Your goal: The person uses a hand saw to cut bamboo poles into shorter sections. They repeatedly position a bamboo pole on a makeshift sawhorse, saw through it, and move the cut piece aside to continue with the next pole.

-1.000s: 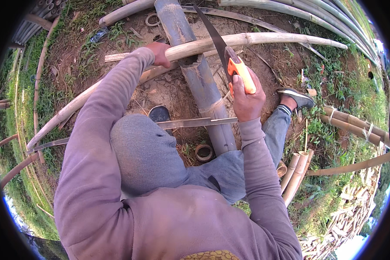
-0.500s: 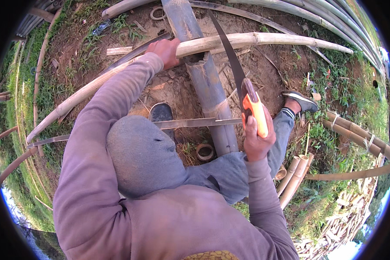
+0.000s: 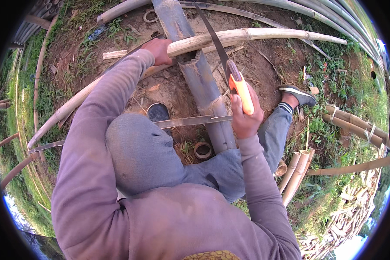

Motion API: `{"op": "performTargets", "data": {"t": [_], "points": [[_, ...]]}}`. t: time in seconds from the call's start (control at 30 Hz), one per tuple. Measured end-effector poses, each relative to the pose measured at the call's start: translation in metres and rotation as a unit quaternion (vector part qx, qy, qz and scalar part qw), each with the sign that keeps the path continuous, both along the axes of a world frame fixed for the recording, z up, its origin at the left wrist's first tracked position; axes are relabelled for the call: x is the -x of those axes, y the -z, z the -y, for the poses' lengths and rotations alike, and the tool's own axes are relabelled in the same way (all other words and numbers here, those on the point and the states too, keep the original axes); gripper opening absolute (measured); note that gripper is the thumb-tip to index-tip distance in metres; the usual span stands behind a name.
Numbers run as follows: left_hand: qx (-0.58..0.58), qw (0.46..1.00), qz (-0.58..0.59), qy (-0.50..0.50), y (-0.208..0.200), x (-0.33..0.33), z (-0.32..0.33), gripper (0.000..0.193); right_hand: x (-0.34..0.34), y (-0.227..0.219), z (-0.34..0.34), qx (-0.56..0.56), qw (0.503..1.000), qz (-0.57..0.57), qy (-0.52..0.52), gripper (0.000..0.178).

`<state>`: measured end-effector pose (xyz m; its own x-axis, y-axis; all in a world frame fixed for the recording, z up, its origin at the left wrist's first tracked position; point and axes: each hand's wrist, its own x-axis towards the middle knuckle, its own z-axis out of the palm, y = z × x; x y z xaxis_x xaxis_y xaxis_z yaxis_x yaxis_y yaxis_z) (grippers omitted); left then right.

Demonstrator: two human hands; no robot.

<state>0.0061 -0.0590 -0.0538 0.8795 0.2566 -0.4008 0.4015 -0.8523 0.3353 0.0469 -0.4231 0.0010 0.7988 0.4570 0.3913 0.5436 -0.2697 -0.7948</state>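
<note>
Saw (image 3: 223, 55), in right hand (image 3: 249, 116); pole (image 3: 258, 34), in left hand (image 3: 159, 49)

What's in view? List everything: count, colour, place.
Handsaw: one, orange-handled, in right hand
Pale pole: at least one, whitish tan, across thick bamboo
Thick bamboo: one, grey, centre
Flat strip: one, grey-brown, beside raised knee
Rings: two, tan, beside thick bamboo
Tied poles: two, tan, right
Cut lengths: three, tan, lower right
Stacked poles: several, grey-green, upper right
Scrap heap: one, pale, lower right
Shoes: two, dark, centre and right
Left hand: one, bare, on pale pole
Right hand: one, bare, on handsaw
</note>
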Motion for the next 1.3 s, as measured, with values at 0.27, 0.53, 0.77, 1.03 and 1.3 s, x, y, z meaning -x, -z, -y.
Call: {"op": "performTargets", "data": {"t": [0.27,0.53,0.77,1.03,1.3], "points": [[0.021,1.0,-0.019,-0.014,-0.002,0.009,-0.003,0.055,0.031,-0.014,0.06,-0.038,0.994,-0.103,-0.019,0.043],[0.031,0.999,-0.024,0.002,-0.013,-0.009,-0.008,0.056,-0.049,0.04,-0.073,-0.032,0.987,-0.152,0.031,0.039],[0.029,0.999,-0.03,-0.001,0.002,-0.006,-0.01,0.054,0.003,0.061,0.071,0.028,0.996,0.032,0.073,0.057],[0.01,1.0,0.004,-0.025,-0.013,0.02,-0.011,0.085,-0.031,0.098,0.094,0.333,0.929,0.0,0.159,0.065],[-0.042,0.996,-0.054,-0.05,-0.042,0.076,-0.005,0.056,-0.059,0.053,-0.041,0.102,0.994,-0.022,0.032,0.064]]}}
